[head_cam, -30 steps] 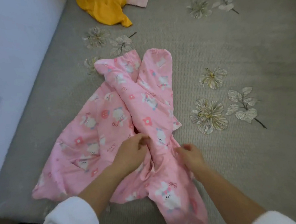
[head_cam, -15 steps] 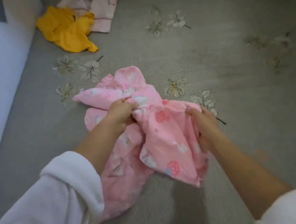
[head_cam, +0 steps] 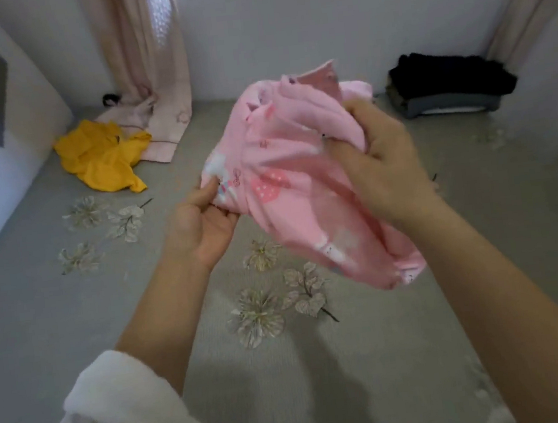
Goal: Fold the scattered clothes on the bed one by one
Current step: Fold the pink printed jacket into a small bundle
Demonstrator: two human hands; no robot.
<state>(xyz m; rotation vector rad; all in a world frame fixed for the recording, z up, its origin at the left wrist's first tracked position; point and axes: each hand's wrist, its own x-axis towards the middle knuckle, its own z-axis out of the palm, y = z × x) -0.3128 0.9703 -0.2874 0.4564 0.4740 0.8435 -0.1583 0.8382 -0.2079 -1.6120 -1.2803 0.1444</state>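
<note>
Right now both hands are holding the pink garment (head_cam: 289,189) bunched up, clear of the bed (head_cam: 77,336) and above its middle. The right hand (head_cam: 382,162) is gripping a thick wad near the top, fingers curled tight round it, likely taking the weight. The left hand (head_cam: 200,226) is pinching the lower left edge between thumb and fingers, palm up, probably hunting for a hem or corner to spread it out. My read: this one isn't folded yet. The yellow garment (head_cam: 103,157) and pale garment (head_cam: 162,134) are lying crumpled at the far left by the curtain (head_cam: 144,53), waiting. The dark stack (head_cam: 447,90) is sitting in the far right corner and looks folded.
</note>
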